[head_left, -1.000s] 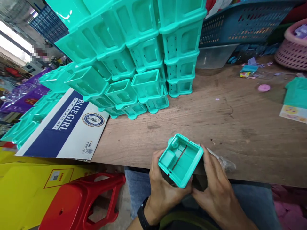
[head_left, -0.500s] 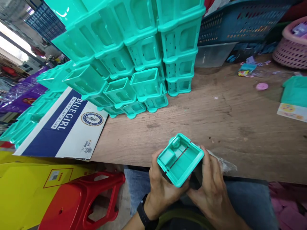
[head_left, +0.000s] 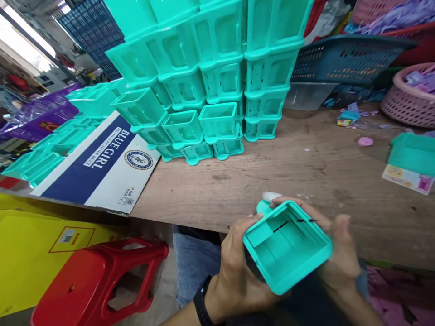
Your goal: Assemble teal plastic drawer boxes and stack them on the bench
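A teal plastic box [head_left: 291,246] is tilted toward me over the near table edge, its open end facing up. My left hand [head_left: 236,267] grips its left side and underside. Around its right and far sides wraps my right hand [head_left: 344,259], thumb raised off the wall and slightly blurred. Inside the box are a raised block and dark slits. A small white blurred thing [head_left: 271,196] shows by the right fingertips; I cannot make out what it is.
Stacked teal boxes [head_left: 222,77] rise at the back, beside a blue and white carton [head_left: 112,167]. A blue basket [head_left: 346,59], a pink basket [head_left: 408,102], a pink disc [head_left: 365,141] and a teal piece [head_left: 413,154] lie rightward. A red stool [head_left: 78,280] stands at lower left.
The box has come closer to me and right, tipping so its opening faces me more. My right hand has shifted, its fingers now reaching over the far side. The view has turned slightly.
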`<state>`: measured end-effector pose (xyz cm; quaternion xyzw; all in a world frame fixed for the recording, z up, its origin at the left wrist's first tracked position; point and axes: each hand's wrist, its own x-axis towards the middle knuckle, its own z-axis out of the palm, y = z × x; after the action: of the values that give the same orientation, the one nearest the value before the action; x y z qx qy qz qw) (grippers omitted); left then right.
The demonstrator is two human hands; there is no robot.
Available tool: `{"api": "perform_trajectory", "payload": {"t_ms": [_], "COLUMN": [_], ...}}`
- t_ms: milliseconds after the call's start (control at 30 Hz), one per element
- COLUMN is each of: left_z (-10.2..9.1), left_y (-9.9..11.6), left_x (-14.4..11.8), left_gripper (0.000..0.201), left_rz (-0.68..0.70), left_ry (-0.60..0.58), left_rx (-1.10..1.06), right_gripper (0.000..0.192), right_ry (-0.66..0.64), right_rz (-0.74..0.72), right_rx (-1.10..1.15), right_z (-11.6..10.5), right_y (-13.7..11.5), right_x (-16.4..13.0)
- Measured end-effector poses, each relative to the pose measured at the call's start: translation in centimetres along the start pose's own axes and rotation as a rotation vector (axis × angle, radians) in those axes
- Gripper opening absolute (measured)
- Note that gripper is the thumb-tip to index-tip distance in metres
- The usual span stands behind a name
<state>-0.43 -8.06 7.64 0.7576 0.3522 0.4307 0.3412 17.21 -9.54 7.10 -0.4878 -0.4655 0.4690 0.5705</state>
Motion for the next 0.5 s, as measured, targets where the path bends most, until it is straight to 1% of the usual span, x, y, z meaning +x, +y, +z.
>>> {"api": "perform_trajectory", "payload": {"t_ms": [100, 233, 300, 367, 433, 500], "left_z": [0.4, 0.8, 0.9, 0.9, 0.9, 0.8], "left_y": [0.1, 0.0, 0.0, 0.1, 0.2, 0.3], "left_x": [-0.4, -0.8, -1.1, -1.3, -1.4, -1.3], "left_gripper": [0.089, 0.082, 0.081, 0.082, 0.083, 0.084], "left_rz": [0.012, -0.005, -0.007, 0.013, 0.058, 0.103], "left_ry": [0.017, 0.06, 0.075, 0.081, 0.087, 0.088], "left_rx": [-0.006, -0.004, 0.011, 0.022, 0.01, -0.013], "right_gripper": [0.091, 0.073, 0.068, 0.066, 0.065, 0.068], "right_ry": [0.043, 0.119, 0.122, 0.122, 0.153, 0.206], "right_rz": [0.051, 0.168, 0.2, 0.203, 0.165, 0.113], "right_rx": [0.159, 0.44, 0.46, 0.43, 0.403, 0.377], "right_z": [0.6, 1.0, 1.2, 1.5, 1.9, 2.0], "right_y": [-0.1, -0.5, -1.0, -1.6, -2.2, -2.3], "right_x": [0.0, -0.3, -0.4, -0.5, -0.6, -0.7]}}
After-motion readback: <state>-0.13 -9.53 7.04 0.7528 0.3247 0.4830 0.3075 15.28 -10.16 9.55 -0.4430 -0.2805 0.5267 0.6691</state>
